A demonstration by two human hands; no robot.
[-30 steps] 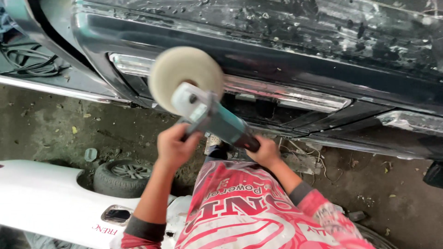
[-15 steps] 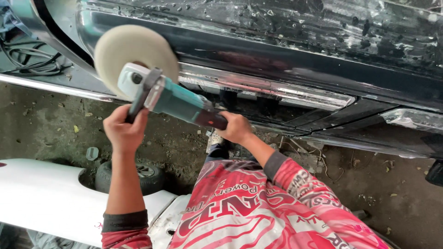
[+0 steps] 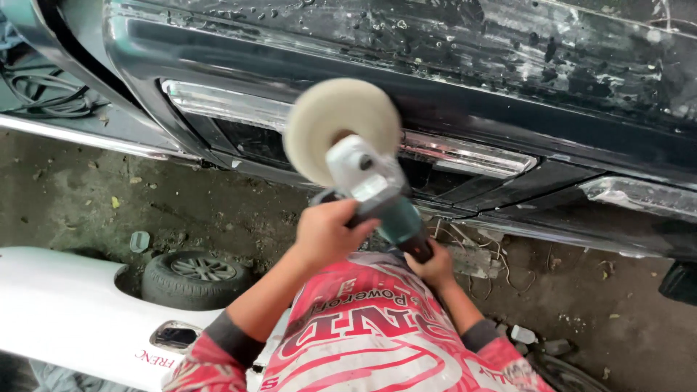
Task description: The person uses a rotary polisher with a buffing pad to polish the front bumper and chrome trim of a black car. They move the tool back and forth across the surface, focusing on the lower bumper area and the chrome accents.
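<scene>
I hold a teal and grey polishing machine (image 3: 377, 196) in front of a dark car body (image 3: 465, 94). Its round cream wool pad (image 3: 341, 127) faces the panel beside a chrome trim strip (image 3: 450, 152). My left hand (image 3: 327, 231) grips the side handle just below the machine's head. My right hand (image 3: 434, 263) is wrapped around the rear end of the machine's body. My red and white patterned shirt (image 3: 363, 334) fills the bottom of the view.
White polish spatter covers the upper car panel (image 3: 406, 29). A white bumper part (image 3: 65, 312) lies at the lower left, with a small tyre (image 3: 192, 276) behind it. Loose cables (image 3: 51, 101) sit at the upper left. The ground (image 3: 218, 203) is dirty concrete with debris.
The polisher and pad have swung back to the right along the car body, after sitting further left half a second ago. My left arm has come in closer to my body.
</scene>
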